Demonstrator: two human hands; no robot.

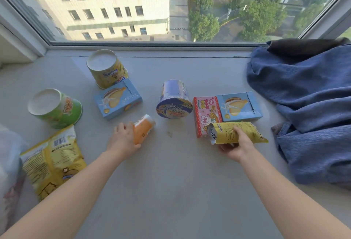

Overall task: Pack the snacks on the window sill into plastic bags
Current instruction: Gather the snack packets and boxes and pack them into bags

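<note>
Flanking the blue cup (173,100), left fingers (120,126) clamp an orange tube (142,130), right fingers (238,132) a yellow packet (228,133).

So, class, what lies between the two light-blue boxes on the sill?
In the head view, the purple cup and the pink box lie between the left blue box and the right blue box.

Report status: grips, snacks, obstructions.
Left grip holds orange bottle. Right grip holds yellow packet. Cups and boxes loose on sill. Blue cloth at right, clear of grips.
</note>
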